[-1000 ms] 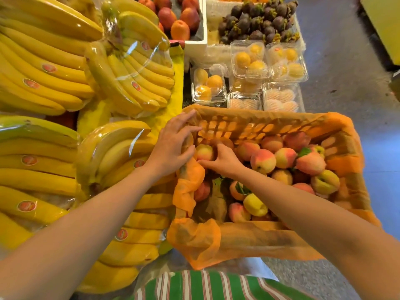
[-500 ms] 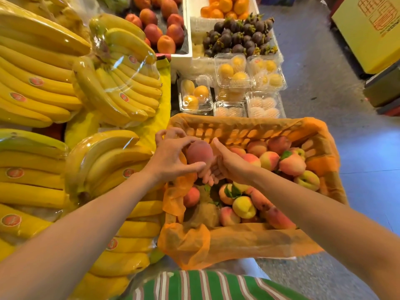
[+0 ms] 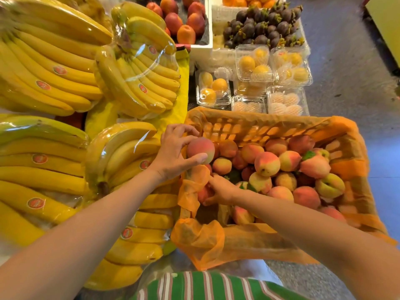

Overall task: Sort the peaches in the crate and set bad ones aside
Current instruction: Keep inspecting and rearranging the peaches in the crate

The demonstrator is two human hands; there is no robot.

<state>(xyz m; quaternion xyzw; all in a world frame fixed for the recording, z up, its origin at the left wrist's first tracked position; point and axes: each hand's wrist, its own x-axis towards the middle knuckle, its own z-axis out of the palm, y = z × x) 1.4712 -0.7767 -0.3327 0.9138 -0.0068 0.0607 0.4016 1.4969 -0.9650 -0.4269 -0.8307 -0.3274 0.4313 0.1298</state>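
An orange crate [image 3: 259, 126] lined with orange mesh holds several pink-and-yellow peaches [image 3: 267, 163]. My left hand [image 3: 173, 154] grips one reddish peach [image 3: 200, 149] just above the crate's left rim. Lower down, my right hand [image 3: 220, 188] reaches into the crate's near left corner and closes its fingers around another red peach [image 3: 202, 194], partly hidden by the mesh lining.
Wrapped banana bunches [image 3: 121, 156] crowd the left side, touching the crate. Clear clamshell boxes of yellow fruit [image 3: 213, 89] sit just behind the crate, with mangosteens [image 3: 262, 27] and red-orange fruit [image 3: 184, 20] further back. Grey floor [image 3: 350, 61] lies to the right.
My left hand has taken over the peach that both hands were holding. My right hand dropped down into the crate's near left corner onto a second peach.
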